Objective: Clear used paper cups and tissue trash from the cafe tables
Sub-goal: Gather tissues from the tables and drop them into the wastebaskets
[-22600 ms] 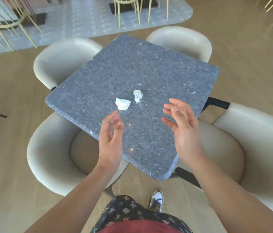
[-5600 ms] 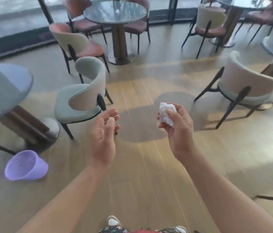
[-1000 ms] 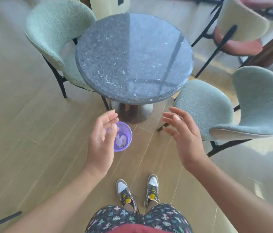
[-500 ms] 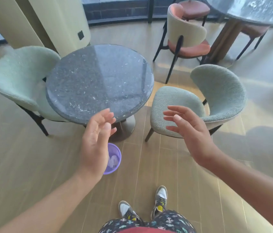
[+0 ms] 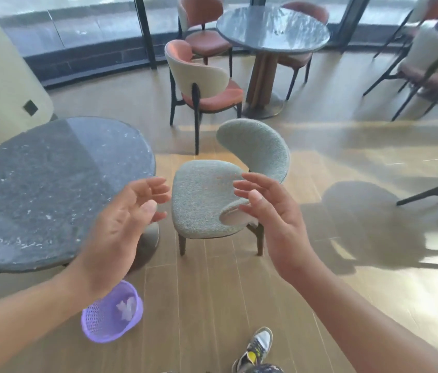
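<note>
Two bare hands hover at chest height with palms turned toward each other. The left hand (image 5: 121, 232) has its fingers loosely spread and slightly bent, gripping nothing. The right hand (image 5: 274, 219) is likewise relaxed and open, fingers fanned and apart from any object. Below the left wrist, a small purple plastic mesh waste basket (image 5: 94, 320) stands on the light wooden plank floor (image 5: 212, 292), tilted in this wide view, and crumpled white tissue trash (image 5: 126, 308) lies inside it. The basket sits near the pedestal of a round dark grey speckled stone table (image 5: 45, 189) on the left, whose top shows only reflections. Just beside that table, between the two hands in the view, stands a pale green upholstered chair with a curved back (image 5: 204, 200). Farther off is a cream-backed chair with an orange seat (image 5: 204, 84), next to a second round grey stone table (image 5: 271, 28) by the tall windows. One grey and yellow sneaker (image 5: 255, 348) shows at the bottom edge.
</note>
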